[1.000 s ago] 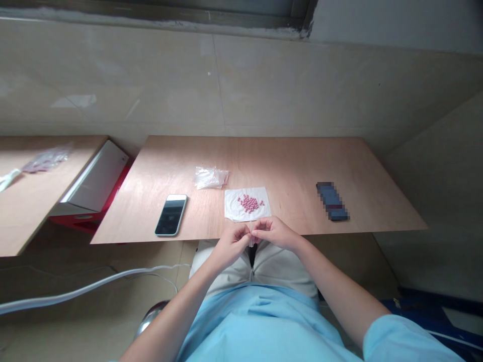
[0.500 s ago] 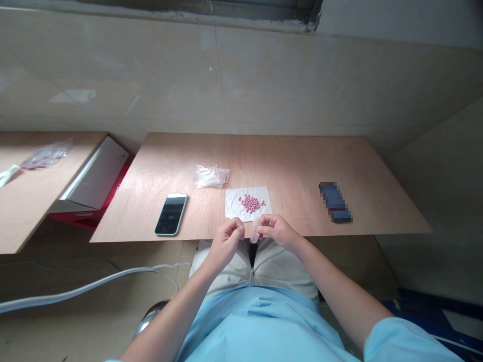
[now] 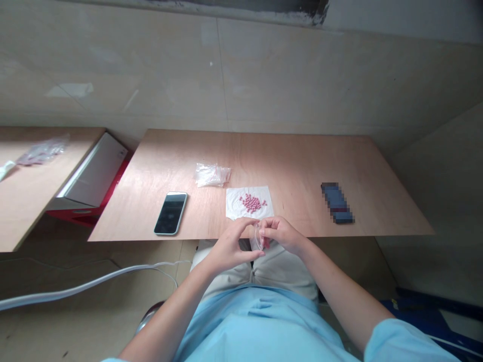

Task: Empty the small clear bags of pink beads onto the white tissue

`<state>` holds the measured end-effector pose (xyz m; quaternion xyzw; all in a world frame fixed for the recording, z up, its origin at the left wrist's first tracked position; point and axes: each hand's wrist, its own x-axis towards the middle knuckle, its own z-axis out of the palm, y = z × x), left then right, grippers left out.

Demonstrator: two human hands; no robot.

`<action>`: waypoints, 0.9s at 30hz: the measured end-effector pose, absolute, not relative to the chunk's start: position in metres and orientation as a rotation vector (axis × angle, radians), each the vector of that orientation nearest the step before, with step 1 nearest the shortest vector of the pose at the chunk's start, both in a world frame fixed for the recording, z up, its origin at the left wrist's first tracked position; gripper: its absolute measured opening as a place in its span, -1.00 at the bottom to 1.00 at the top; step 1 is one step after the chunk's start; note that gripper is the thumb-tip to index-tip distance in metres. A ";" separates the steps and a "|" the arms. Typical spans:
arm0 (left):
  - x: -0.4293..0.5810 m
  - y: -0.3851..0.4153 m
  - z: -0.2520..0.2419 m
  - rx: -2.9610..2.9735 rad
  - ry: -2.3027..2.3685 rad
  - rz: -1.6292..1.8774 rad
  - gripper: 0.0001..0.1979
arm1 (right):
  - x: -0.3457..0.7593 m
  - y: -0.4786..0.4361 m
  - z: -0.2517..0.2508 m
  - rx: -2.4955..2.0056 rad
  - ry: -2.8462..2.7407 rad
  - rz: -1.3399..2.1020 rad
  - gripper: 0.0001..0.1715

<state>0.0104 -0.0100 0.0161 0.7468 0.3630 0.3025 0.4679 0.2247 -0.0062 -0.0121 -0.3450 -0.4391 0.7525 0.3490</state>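
Between the fingers of my right hand (image 3: 279,234) a small clear plastic bag (image 3: 258,240) is pinched, just past the table's front edge and above my lap. Something pink shows at the bag's lower right, partly hidden by the fingers. My left hand (image 3: 234,245) is open around the bag's left side, thumb below and fingers above, well apart. Its fingertips are close to the top of the bag; whether they touch it I cannot tell. Just beyond both hands, a white paper tissue (image 3: 233,207) bears a loose pile of small pink beads (image 3: 251,203).
A stack of clear plastic bags (image 3: 212,175) lies behind the tissue. To the left is a phone (image 3: 171,213); to the right, a blurred-out dark blue object (image 3: 337,203). All rest on the wooden table (image 3: 290,166). Another table (image 3: 30,201) stands at far left.
My left hand has gone from closed fingers to a spread thumb and fingers, moving right to the bag. The bag in my right hand has turned, and its pink content now shows.
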 end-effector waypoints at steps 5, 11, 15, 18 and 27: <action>0.011 -0.008 0.021 1.831 0.898 0.789 -0.42 | 0.229 -0.005 -0.009 -0.958 -1.151 1.908 -0.60; 0.007 -0.005 0.013 1.571 0.961 0.798 -0.64 | 0.227 -0.004 -0.002 -0.961 -1.131 1.836 -0.57; 0.007 0.000 0.003 1.129 0.914 0.859 -0.59 | 0.230 -0.001 -0.002 -1.009 -1.173 1.695 -0.61; 0.008 0.004 0.001 0.812 0.857 0.964 -0.52 | 0.233 0.002 -0.004 -1.089 -1.172 1.596 -0.60; 0.012 0.003 0.011 0.701 0.684 0.882 -0.44 | 0.226 -0.010 0.001 -1.078 -1.262 1.523 -0.66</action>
